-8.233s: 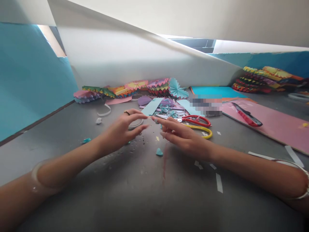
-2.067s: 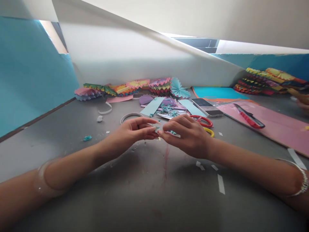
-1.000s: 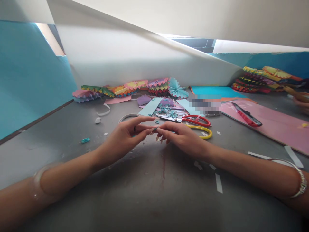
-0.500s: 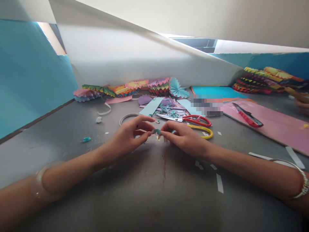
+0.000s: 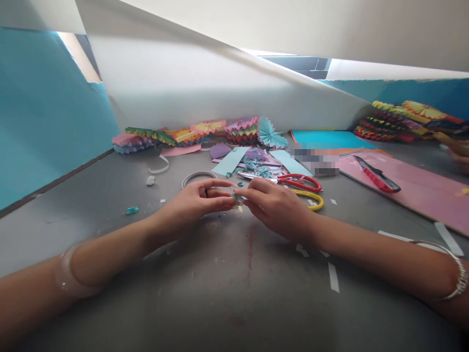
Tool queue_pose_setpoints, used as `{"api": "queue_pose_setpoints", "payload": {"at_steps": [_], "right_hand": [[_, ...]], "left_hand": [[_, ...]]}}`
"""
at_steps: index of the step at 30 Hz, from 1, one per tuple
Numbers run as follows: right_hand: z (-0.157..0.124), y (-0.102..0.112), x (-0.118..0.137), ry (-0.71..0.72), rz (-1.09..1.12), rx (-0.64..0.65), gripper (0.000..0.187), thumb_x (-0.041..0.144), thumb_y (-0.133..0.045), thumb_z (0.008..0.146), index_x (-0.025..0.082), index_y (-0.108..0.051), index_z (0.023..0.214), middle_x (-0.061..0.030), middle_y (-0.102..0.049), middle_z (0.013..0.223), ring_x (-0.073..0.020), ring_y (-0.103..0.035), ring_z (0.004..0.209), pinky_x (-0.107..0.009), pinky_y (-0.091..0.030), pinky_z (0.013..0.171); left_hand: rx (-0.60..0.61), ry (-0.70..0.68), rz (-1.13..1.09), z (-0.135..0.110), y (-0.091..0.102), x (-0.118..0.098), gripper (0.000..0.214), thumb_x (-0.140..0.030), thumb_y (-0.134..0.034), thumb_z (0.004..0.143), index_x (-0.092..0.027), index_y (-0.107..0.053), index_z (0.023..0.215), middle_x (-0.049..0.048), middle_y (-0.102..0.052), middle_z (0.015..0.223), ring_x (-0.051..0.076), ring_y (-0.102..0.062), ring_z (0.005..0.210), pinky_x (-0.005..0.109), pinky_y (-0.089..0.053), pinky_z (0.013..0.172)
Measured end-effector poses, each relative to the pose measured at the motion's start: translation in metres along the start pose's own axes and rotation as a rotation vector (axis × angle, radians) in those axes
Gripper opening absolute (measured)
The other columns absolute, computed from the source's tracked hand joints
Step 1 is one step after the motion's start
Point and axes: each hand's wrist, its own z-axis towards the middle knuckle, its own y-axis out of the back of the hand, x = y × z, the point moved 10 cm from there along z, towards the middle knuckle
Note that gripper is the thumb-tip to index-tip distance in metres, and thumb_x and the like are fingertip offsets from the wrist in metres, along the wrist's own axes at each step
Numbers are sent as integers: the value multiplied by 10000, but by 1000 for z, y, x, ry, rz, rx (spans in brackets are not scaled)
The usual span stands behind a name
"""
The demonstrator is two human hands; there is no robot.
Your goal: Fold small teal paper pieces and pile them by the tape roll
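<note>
My left hand and my right hand meet fingertip to fingertip just above the grey table. Between them they pinch a tiny piece of teal paper, mostly hidden by the fingers. Both hands are closed in a pinch. Right behind my right hand lie scissors with red and yellow handles. A ring of tape lies just beyond my left hand.
Folded paper fans in many colours line the back wall, with more at the far right. Teal strips and scraps litter the middle. A red cutter rests on a pink sheet. Another person's hand shows at the right edge.
My fingers went from loosely spread to a tight pinch on the teal scrap. Both hands drew together and rose slightly. The rest of the table is unchanged.
</note>
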Motion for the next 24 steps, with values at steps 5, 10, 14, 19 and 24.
{"api": "queue_pose_setpoints", "payload": {"at_steps": [5,10,14,19,24], "right_hand": [[0,0,-1,-2,32,24,291,175,-387,914,153,-611,1099,-70,-566,852,-150,-527,770,-250,-412,648],[1,-2,-2,-14,101,31,314,189,-391,915,156,-604,1144,-56,-541,825,-135,-510,725,-260,-415,672],[1,-6,-7,-69,167,69,321,184,-392,911,166,-608,1148,-50,-526,816,-131,-504,713,-264,-415,668],[0,-8,-8,-110,338,97,310,187,-398,909,150,-621,1121,-48,-526,820,-121,-509,720,-260,-415,680],[0,-11,-8,-114,424,91,276,187,-441,891,141,-624,1093,-44,-531,832,-116,-506,735,-250,-404,682]], "left_hand": [[-19,19,-65,0,1,3,412,-217,-697,742,-165,-554,1125,64,-721,937,187,-663,938,298,-505,879],[-34,40,-89,-1,2,5,421,-183,-712,723,-204,-545,1109,37,-716,950,189,-659,947,302,-514,860],[-25,45,-108,-1,2,5,378,-219,-712,729,-208,-556,1073,22,-725,913,176,-672,914,277,-526,832],[-27,70,-65,-2,3,7,404,-238,-726,717,-184,-555,1080,27,-734,858,164,-686,857,260,-534,808],[-9,43,-52,-1,5,7,411,-222,-725,719,-184,-549,1088,27,-738,855,169,-689,853,289,-525,835]]}}
